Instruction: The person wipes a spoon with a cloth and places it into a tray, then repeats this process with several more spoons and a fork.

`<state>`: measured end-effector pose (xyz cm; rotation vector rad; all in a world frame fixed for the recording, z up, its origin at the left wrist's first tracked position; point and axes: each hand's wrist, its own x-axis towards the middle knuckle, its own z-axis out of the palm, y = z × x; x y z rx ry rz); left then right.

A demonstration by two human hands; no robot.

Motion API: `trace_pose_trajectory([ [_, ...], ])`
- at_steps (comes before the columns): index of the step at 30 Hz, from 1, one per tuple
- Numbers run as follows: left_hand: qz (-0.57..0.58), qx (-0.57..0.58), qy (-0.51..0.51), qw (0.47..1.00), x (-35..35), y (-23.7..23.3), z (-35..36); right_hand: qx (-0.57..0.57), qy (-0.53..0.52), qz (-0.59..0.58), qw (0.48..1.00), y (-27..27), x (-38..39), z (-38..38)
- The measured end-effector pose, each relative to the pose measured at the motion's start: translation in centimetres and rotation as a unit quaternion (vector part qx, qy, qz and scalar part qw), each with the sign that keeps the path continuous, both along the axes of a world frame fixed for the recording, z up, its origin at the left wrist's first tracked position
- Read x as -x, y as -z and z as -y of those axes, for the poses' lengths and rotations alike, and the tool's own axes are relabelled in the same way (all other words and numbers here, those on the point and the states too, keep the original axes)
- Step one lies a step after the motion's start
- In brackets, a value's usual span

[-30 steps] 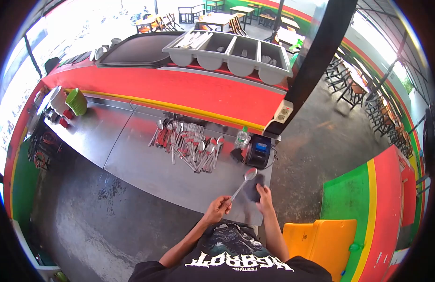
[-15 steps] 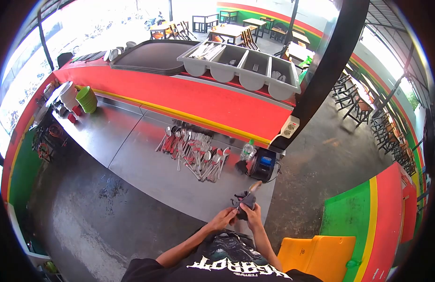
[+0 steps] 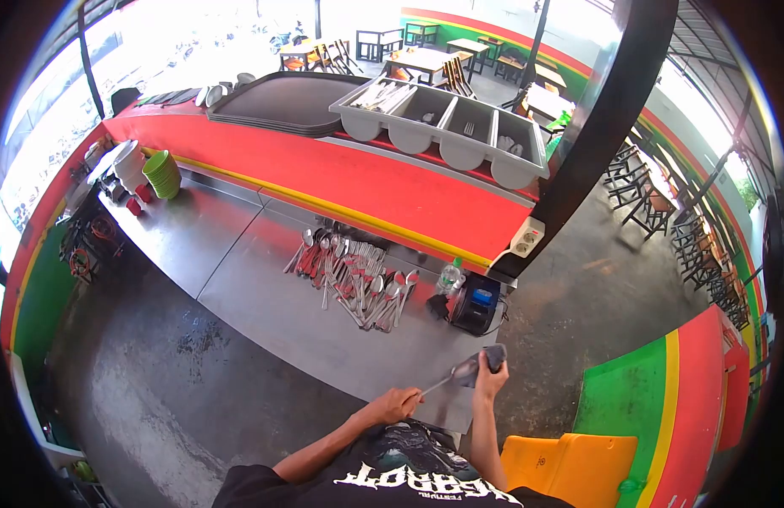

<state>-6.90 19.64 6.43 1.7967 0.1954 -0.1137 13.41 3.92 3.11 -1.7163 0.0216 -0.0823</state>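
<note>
A metal spoon [image 3: 437, 385] slants up to the right in front of my body. My left hand [image 3: 394, 406] is closed round the end of its handle. My right hand [image 3: 491, 381] grips a dark grey cloth [image 3: 495, 354] right by the spoon's bowl, with part of the cloth behind the bowl. Beyond my hands, a heap of spoons and forks [image 3: 355, 275] lies on the steel counter [image 3: 273, 326].
A black device [image 3: 475, 305] and a clear bottle [image 3: 449, 275] stand at the counter's right end. On the red ledge sit a grey cutlery tray [image 3: 392, 121] and stacked dark trays [image 3: 277, 102]. Green bowls [image 3: 161, 175] are stacked far left. A yellow chair [image 3: 570, 466] is at lower right.
My hands have moved apart: the left went down-left with the spoon's handle, the right up-right with the cloth. The spoon's full length now shows between them.
</note>
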Motion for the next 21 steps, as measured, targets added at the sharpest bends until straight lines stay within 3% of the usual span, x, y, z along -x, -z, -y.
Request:
trace_pose_trajectory([
  [6,-0.022,0.044,-0.082,0.995,-0.1,1.3,0.8,-0.068,0.039,-0.016,0.997,-4.2,-0.4,0.6],
  [9,-0.016,0.107,-0.148,0.983,-0.9,1.4,0.7,-0.127,-0.078,0.015,0.989,-3.9,1.3,0.5],
  [14,0.023,0.123,-0.178,0.976,-2.2,2.8,0.5,-0.039,-0.319,-0.054,0.945,-3.2,6.8,-1.1],
  [17,0.030,0.075,-0.137,0.987,-1.7,3.4,0.2,0.142,-0.368,0.251,0.884,-4.8,8.3,-2.7],
  [21,0.001,0.065,-0.097,0.993,-1.0,0.0,-0.3,0.147,-0.319,0.254,0.901,-4.2,7.5,-3.1],
])
